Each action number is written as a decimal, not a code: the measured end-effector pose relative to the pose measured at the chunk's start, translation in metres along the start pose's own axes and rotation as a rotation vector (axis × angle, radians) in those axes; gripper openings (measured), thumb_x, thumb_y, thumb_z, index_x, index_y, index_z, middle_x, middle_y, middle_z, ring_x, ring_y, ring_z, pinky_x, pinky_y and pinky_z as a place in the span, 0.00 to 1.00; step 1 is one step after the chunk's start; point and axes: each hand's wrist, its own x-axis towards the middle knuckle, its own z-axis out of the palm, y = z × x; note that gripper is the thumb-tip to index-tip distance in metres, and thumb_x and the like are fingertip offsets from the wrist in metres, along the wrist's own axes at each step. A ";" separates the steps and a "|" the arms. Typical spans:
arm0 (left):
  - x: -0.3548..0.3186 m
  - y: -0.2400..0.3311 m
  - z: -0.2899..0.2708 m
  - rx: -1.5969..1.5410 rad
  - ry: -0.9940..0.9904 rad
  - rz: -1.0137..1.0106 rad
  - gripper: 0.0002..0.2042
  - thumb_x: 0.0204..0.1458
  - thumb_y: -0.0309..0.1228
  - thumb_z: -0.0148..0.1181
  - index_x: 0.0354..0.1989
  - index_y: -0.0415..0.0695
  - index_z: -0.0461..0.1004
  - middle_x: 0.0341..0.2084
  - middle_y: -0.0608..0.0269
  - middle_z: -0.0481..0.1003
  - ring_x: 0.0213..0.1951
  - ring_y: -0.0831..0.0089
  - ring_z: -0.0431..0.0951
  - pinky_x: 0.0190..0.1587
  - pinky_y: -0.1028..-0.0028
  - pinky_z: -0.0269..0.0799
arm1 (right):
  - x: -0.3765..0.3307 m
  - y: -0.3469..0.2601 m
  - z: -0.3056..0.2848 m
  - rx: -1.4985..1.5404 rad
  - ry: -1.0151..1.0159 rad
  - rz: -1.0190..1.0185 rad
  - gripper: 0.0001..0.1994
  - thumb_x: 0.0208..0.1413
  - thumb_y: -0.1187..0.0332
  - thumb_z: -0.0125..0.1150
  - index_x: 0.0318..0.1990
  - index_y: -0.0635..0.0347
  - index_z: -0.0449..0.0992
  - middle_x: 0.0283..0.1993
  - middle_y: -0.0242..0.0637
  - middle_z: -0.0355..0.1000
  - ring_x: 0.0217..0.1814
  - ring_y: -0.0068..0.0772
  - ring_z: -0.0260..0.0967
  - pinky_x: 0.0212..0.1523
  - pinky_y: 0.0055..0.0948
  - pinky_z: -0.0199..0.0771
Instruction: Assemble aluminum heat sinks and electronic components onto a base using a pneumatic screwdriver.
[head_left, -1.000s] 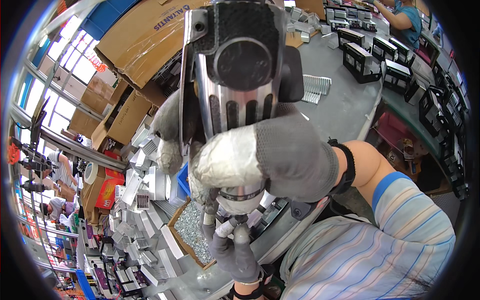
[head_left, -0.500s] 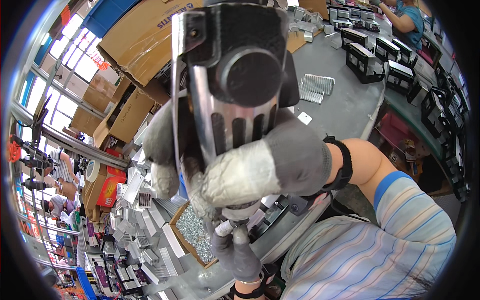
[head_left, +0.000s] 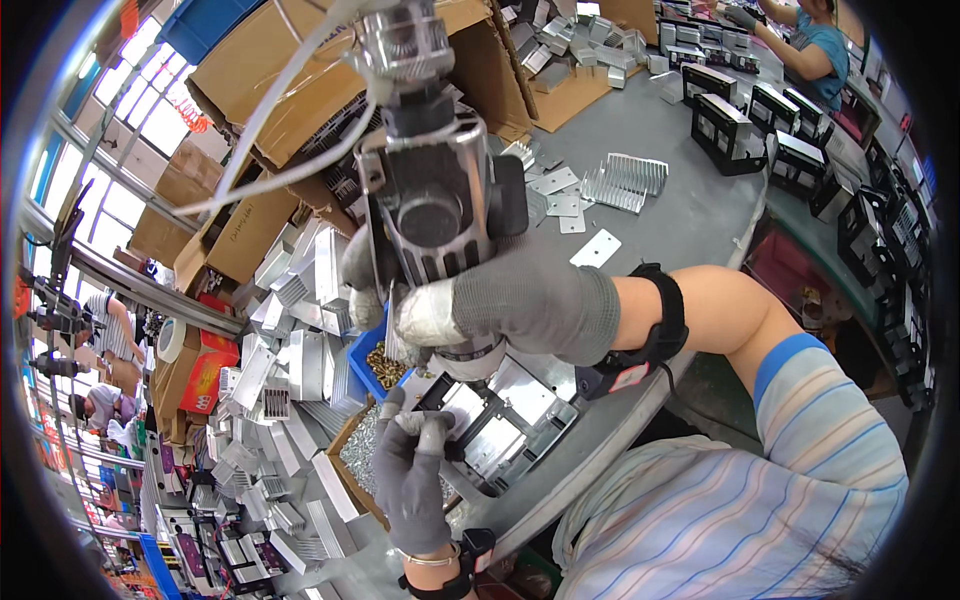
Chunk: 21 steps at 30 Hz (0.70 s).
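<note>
My right hand [head_left: 520, 305], in a grey glove, grips a hanging power screwdriver [head_left: 435, 210] held upright over the bench. Its black and silver body fills the middle of the view and its tip is hidden behind my hand. Below it my left hand [head_left: 410, 470], also gloved, pinches something small at the edge of a black metal housing [head_left: 500, 425] with silver plates inside. The pinched item is too small to identify. A cable [head_left: 290, 150] runs up from the tool.
A blue bin of brass screws [head_left: 375, 365] and a cardboard tray of silver screws [head_left: 365, 455] sit left of the housing. Aluminium heat sinks [head_left: 290, 350] are piled at left, cardboard boxes [head_left: 270, 60] behind. Flat plates [head_left: 595, 250] lie on the grey bench. A co-worker [head_left: 800, 50] stands far right.
The screwdriver has lowered away from the camera and looks smaller; my right hand stays clamped on it. My left hand holds its place at the housing.
</note>
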 end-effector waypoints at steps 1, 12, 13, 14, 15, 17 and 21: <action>-0.001 0.000 0.000 -0.001 0.001 -0.003 0.10 0.54 0.33 0.56 0.31 0.37 0.76 0.32 0.53 0.75 0.58 0.66 0.62 0.49 0.70 0.62 | 0.000 0.002 -0.001 -0.011 0.007 0.042 0.15 0.36 0.72 0.65 0.36 0.60 0.72 0.25 0.26 0.68 0.22 0.14 0.62 0.21 0.17 0.64; 0.000 0.003 0.013 -0.195 0.125 -0.096 0.10 0.55 0.34 0.55 0.35 0.37 0.73 0.38 0.58 0.74 0.34 0.80 0.70 0.39 0.79 0.65 | -0.003 0.004 0.007 0.028 0.064 0.101 0.17 0.35 0.73 0.63 0.38 0.60 0.71 0.26 0.26 0.68 0.26 0.16 0.62 0.26 0.21 0.66; 0.002 -0.001 0.013 -0.196 0.124 -0.098 0.10 0.55 0.34 0.55 0.35 0.37 0.73 0.38 0.58 0.74 0.34 0.80 0.70 0.39 0.79 0.65 | -0.003 0.006 0.006 0.002 0.052 0.085 0.16 0.35 0.72 0.63 0.37 0.61 0.71 0.26 0.26 0.68 0.26 0.16 0.62 0.26 0.21 0.66; 0.004 -0.005 0.014 -0.191 0.120 -0.119 0.10 0.55 0.31 0.54 0.36 0.36 0.72 0.40 0.58 0.73 0.35 0.79 0.70 0.39 0.78 0.65 | -0.002 0.009 0.005 -0.024 0.040 0.069 0.16 0.35 0.72 0.63 0.36 0.61 0.71 0.26 0.27 0.68 0.26 0.17 0.62 0.27 0.21 0.66; 0.004 -0.007 0.013 -0.186 0.121 -0.143 0.09 0.55 0.29 0.52 0.37 0.34 0.71 0.42 0.58 0.71 0.35 0.77 0.71 0.40 0.78 0.66 | -0.001 0.012 0.005 -0.049 0.024 0.058 0.16 0.35 0.72 0.63 0.36 0.62 0.71 0.26 0.27 0.68 0.26 0.17 0.62 0.27 0.22 0.66; 0.012 -0.001 0.014 -0.202 0.081 -0.214 0.10 0.55 0.29 0.52 0.39 0.34 0.70 0.44 0.58 0.70 0.37 0.77 0.71 0.42 0.77 0.66 | 0.001 0.017 0.007 -0.098 -0.008 0.033 0.15 0.34 0.71 0.62 0.35 0.63 0.71 0.27 0.28 0.68 0.26 0.18 0.63 0.28 0.22 0.67; 0.011 -0.036 0.020 0.079 0.263 -0.063 0.11 0.56 0.33 0.52 0.40 0.39 0.72 0.31 0.61 0.73 0.30 0.73 0.71 0.34 0.75 0.68 | 0.000 0.022 0.023 -0.329 0.039 -0.190 0.12 0.31 0.68 0.62 0.25 0.65 0.71 0.17 0.35 0.66 0.19 0.26 0.62 0.24 0.26 0.67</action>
